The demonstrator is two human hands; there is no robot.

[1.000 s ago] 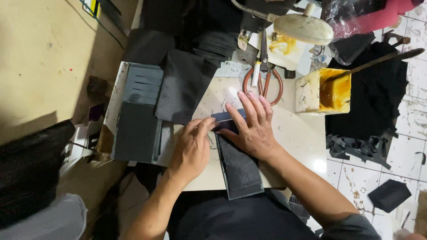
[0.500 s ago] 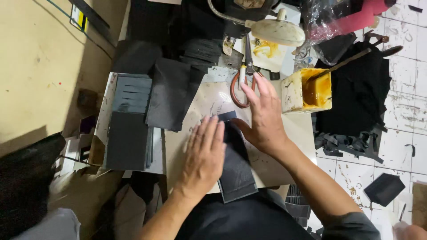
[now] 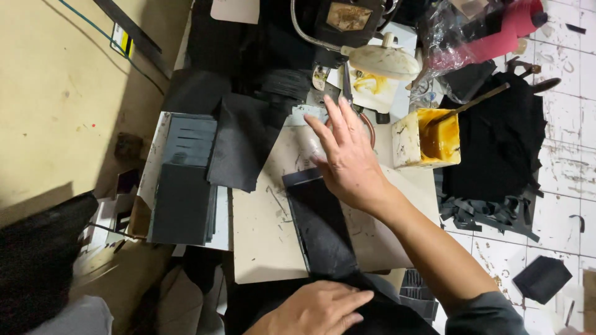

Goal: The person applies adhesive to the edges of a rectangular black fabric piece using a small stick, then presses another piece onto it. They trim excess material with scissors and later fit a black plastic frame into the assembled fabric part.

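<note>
Leather, a long dark strip (image 3: 320, 226), lies lengthwise on the pale work board (image 3: 264, 245), its near end running off the board's edge toward us; our right hand (image 3: 347, 158) rests at its far end, fingers spread and flat, seemingly to pin it; our left hand (image 3: 316, 310) lies loosely open by the near end; beyond stand a yellow glue pot (image 3: 428, 139) and stacked dark panels (image 3: 183, 186).

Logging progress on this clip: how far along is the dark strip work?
Done: a stack of dark cut panels sits at the board's left. In hand: the right hand lies flat on the top end of a dark strip; the left hand rests at its near end. Left: the glue tub stands open, stick in it.
</note>
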